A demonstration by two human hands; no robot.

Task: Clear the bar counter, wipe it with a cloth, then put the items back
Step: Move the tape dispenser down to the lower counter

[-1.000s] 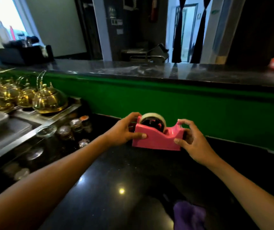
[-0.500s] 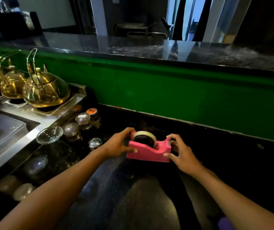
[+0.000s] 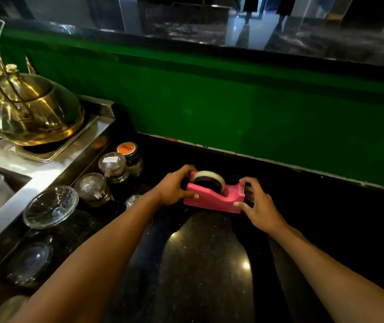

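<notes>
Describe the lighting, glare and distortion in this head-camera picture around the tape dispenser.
Head view: dim overall, with the black counter nearly swallowing detail; a bright glare spot and a broad sheen lie on it below the pink tape dispenser. The gold kettle shines with reflections. Wide-angle distortion bows the green wall, and the forearms look stretched toward the frame's bottom.

Glossy black stone counter (image 3: 205, 264), bearing a pink tape dispenser (image 3: 214, 199) near the green back wall, lidded glass jars (image 3: 114, 166) and a glass bowl (image 3: 50, 206) at left.
</notes>
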